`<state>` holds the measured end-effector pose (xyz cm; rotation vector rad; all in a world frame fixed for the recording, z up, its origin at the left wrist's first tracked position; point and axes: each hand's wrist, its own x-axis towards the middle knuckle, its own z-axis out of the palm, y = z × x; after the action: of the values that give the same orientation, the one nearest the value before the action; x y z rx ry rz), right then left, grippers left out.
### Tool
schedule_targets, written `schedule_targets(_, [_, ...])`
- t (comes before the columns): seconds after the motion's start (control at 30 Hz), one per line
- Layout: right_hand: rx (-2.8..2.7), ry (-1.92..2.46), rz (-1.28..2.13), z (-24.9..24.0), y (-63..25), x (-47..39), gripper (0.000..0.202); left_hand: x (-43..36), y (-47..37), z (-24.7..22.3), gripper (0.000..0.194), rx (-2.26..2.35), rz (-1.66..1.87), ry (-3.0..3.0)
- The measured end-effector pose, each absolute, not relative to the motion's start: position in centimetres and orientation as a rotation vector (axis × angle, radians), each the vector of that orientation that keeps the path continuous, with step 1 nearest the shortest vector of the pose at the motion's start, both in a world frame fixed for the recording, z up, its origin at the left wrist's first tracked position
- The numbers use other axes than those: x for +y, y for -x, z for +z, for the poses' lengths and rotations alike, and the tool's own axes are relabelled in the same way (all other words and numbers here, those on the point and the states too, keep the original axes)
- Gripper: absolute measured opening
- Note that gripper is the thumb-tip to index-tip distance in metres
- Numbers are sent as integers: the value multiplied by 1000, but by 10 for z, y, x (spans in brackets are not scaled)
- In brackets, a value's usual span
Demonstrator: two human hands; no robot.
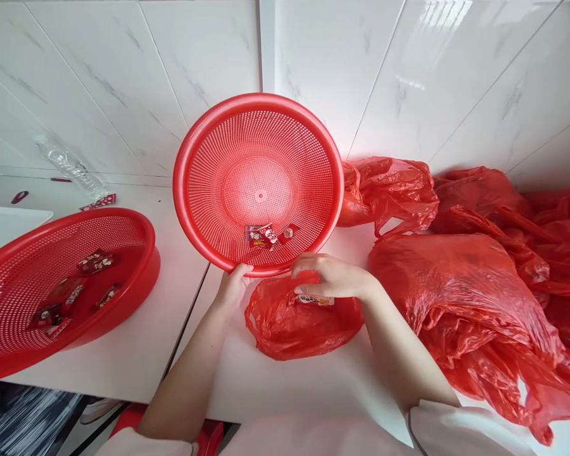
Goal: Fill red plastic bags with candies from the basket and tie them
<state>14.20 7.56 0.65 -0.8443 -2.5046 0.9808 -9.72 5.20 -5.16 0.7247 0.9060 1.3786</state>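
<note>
My left hand grips the near rim of a red mesh plastic basket, its thumb over the edge. The basket tilts toward me, with a few small wrapped snack packets at the bottom of its lower wall. Just below its rim, a red plastic bag lies with its mouth spread wide. My right hand is over the bag's far edge, close to the rim, with thumb and fingers curved and apart. Under it, a pale wrapped packet shows inside the bag, partly hidden by the hand.
At the left, a second red basket holds several wrapped packets. Behind it lie a clear plastic bottle and a red wrapper. Filled red bags crowd the right side. A tiled wall backs the white table.
</note>
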Motion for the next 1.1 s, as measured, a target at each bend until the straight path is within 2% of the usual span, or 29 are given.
schedule_targets(0.17, [-2377, 1006, 700, -5, -137, 82, 17, 51, 97, -56, 28, 903, 1329, -709])
schedule_targets(0.3, [-2409, 1040, 627, -14, -130, 85, 16, 47, 94, -60, 33, 896, 1253, -701])
schedule_targets(0.83, [-2500, 1036, 690, -15, -119, 79, 17, 38, 84, -60, 36, 893, 1079, -718])
schedule_targets(0.9, [-2475, 1070, 660, -19, -116, 77, 23, 37, 84, -58, 38, 895, 1067, -721])
schedule_targets(1.0, [-2450, 1163, 577, -26, -105, 73, 43, 37, 84, -58, 36, 915, 1044, -730])
schedule_targets(1.1, [-2470, 1271, 495, -32, -93, 69, 49, 38, 86, -60, 29, 959, 1049, -743])
